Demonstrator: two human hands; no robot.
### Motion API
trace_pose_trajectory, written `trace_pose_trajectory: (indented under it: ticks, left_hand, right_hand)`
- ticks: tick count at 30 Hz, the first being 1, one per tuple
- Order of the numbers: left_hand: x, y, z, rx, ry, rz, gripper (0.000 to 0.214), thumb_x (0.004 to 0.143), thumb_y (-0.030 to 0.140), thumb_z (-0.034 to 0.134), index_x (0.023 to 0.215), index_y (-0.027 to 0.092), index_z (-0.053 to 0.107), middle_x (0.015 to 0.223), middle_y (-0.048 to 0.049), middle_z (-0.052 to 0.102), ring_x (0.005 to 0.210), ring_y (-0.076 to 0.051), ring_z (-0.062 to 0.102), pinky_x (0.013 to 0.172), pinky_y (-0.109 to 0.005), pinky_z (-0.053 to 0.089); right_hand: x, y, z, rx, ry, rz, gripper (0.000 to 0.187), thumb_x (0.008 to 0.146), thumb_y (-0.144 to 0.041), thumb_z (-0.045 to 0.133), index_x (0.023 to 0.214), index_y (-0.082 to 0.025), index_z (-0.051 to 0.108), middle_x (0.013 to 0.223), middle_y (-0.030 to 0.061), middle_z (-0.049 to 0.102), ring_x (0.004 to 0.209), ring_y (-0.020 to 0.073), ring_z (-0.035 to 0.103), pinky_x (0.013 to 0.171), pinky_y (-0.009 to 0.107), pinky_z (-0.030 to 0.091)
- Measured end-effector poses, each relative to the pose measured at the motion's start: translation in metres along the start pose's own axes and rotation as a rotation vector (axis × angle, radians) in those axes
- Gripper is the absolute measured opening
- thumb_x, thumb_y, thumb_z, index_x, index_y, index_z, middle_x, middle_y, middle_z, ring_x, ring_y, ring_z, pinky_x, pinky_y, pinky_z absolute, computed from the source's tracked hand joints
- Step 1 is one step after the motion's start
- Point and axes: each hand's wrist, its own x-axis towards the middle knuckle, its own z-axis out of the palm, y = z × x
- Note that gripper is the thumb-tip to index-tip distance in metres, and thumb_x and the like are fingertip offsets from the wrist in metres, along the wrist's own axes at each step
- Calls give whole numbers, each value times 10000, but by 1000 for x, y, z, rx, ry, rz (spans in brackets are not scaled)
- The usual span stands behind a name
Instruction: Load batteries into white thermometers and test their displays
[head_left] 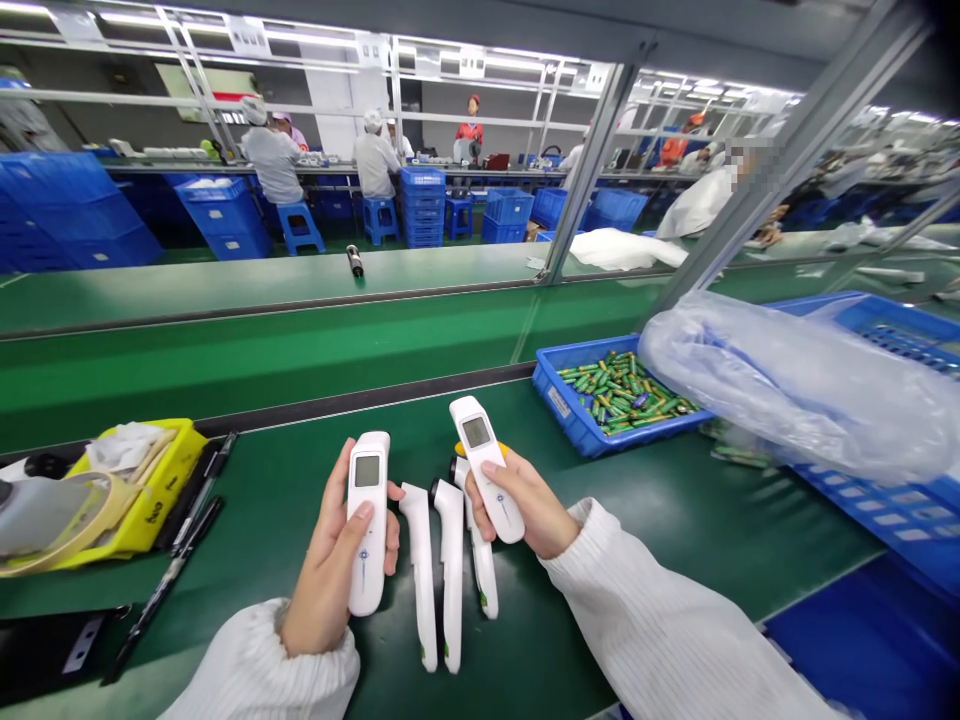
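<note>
My left hand (pixel 330 565) grips a white infrared thermometer (pixel 367 520) upright, with its small grey screen facing me. My right hand (pixel 525 510) holds a second white thermometer (pixel 486 468) tilted to the left, screen up as well. Between my hands, three more white thermometers (pixel 450 570) lie side by side on the green bench (pixel 660 520). Both my sleeves are white knit.
A blue tray (pixel 570 410) of green batteries sits to the right, beside a blue crate (pixel 900 500) covered by a clear plastic bag (pixel 810 380). A yellow box (pixel 157 490) with tape rolls and cloth stands at the left, next to black tools (pixel 187 530). Other workers sit beyond the conveyor.
</note>
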Motion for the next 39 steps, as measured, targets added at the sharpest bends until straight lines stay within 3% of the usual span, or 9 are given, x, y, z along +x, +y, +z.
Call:
trace_pose_trajectory:
  ticks: [9, 16, 23, 26, 29, 35, 37, 39]
  left_hand:
    - [-2, 1, 2, -5, -32, 12, 657, 870, 297, 541, 1425, 430, 215, 990, -21, 585, 558, -98, 522, 494, -237, 469]
    - [1, -2, -1, 31, 15, 79, 666, 873, 297, 536, 1444, 392, 206, 987, -29, 604, 550, -99, 518, 514, -241, 466]
    - [2, 5, 0, -17, 59, 33, 693, 852, 288, 547, 1450, 363, 205, 961, -38, 609, 560, -116, 531, 467, -241, 480]
    - [4, 8, -3, -27, 78, 12, 675, 854, 295, 543, 1447, 344, 224, 943, -39, 608, 554, -114, 521, 453, -233, 479]
    - [6, 10, -6, -54, 84, -26, 658, 850, 288, 549, 1439, 318, 257, 945, -44, 605, 563, -108, 511, 455, -220, 477]
    - [9, 8, -10, -75, 87, -76, 682, 816, 276, 588, 1427, 297, 287, 939, -44, 611, 565, -101, 505, 466, -215, 485]
    - [9, 7, -10, -82, 79, -76, 678, 816, 276, 587, 1425, 298, 289, 941, -42, 614, 565, -100, 507, 469, -214, 483]
    - [9, 6, -11, -93, 81, -67, 676, 817, 277, 586, 1423, 301, 288, 942, -39, 616, 565, -99, 509, 470, -215, 481]
  right_hand:
    - [0, 0, -1, -11, 1, 27, 290, 830, -417, 581, 869, -181, 418, 590, -44, 558, 340, 95, 497, 351, 204, 384]
    - [-5, -1, 2, -56, 34, 89, 329, 839, -425, 578, 987, -161, 450, 579, -47, 561, 321, 83, 477, 327, 177, 342]
    - [-3, -6, 0, -33, 20, 67, 303, 822, -432, 584, 891, -168, 452, 566, -15, 593, 364, 133, 545, 365, 222, 422]
    - [-2, -13, -6, -38, 69, 61, 298, 847, -446, 542, 917, -164, 474, 533, -11, 589, 318, 111, 495, 316, 187, 361]
    - [0, -18, -14, -17, 101, 128, 300, 861, -452, 501, 909, -156, 497, 505, -22, 560, 276, 88, 433, 277, 169, 289]
    - [8, -14, -21, 103, 146, 255, 244, 843, -412, 495, 816, -171, 479, 505, -29, 543, 275, 78, 409, 278, 178, 283]
    - [6, -17, -19, 69, 156, 232, 257, 826, -425, 526, 809, -175, 468, 497, -35, 535, 274, 79, 405, 275, 180, 280]
    - [-2, -23, -16, -21, 178, 108, 283, 801, -428, 591, 867, -177, 478, 526, -38, 545, 301, 82, 430, 290, 182, 301]
